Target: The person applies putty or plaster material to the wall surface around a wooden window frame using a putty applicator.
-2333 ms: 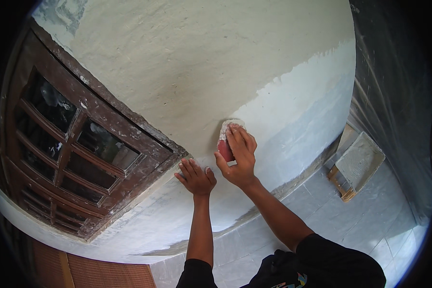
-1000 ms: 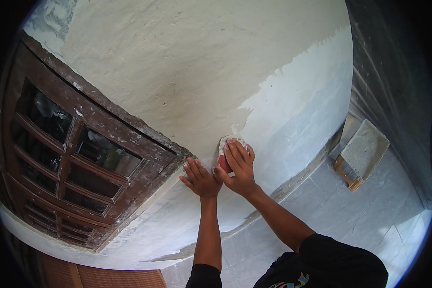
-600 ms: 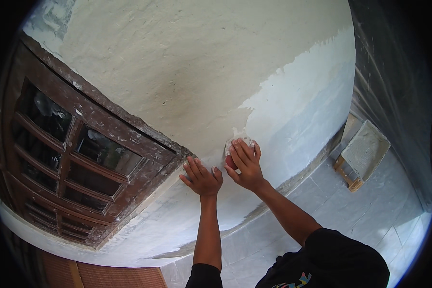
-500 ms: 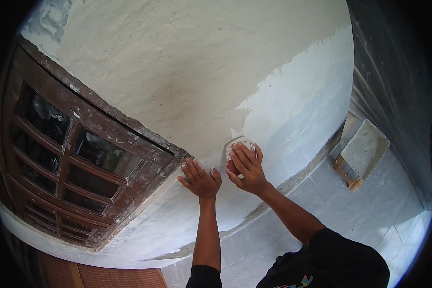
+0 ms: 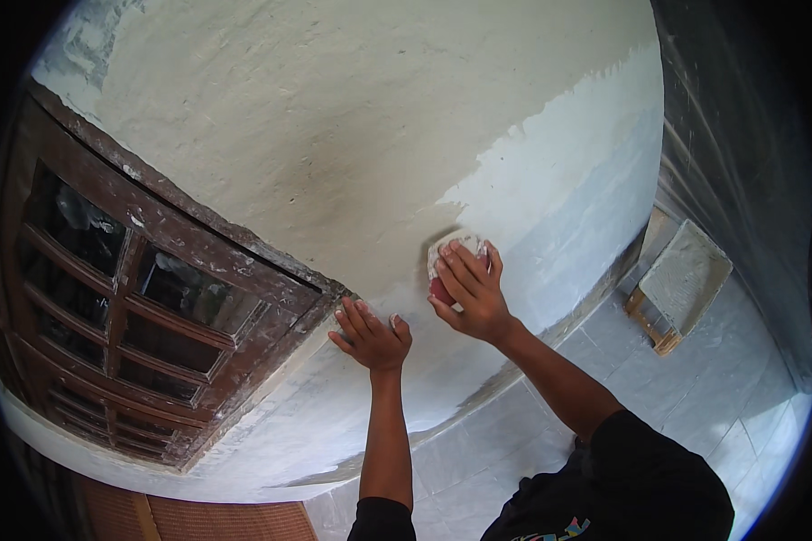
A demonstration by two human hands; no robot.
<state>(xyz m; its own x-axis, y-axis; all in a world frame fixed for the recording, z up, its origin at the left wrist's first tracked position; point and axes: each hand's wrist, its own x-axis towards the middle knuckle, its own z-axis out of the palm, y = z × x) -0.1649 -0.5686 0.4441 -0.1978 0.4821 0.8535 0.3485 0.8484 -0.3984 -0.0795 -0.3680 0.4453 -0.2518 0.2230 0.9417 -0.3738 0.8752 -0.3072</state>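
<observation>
My right hand grips a small red pad-like tool caked with whitish plaster, pressed to the wall. The fingers lie over its back, so its exact kind is hidden. It rests near the border between the beige, damp-looking coat and the whiter part of the wall. Beside the corner of a brown wooden window frame, my left hand leans on the wall with its fingers stretched out and holding nothing.
Glass panes sit in the plaster-spattered frame. On the grey tiled floor at right stands a plaster-smeared tray by a small wooden piece. Dark plastic-like sheeting hangs at far right. A woven brown surface shows below.
My right hand and the red tool have slid up the wall and slightly right. The left hand stays by the frame's corner, almost unmoved.
</observation>
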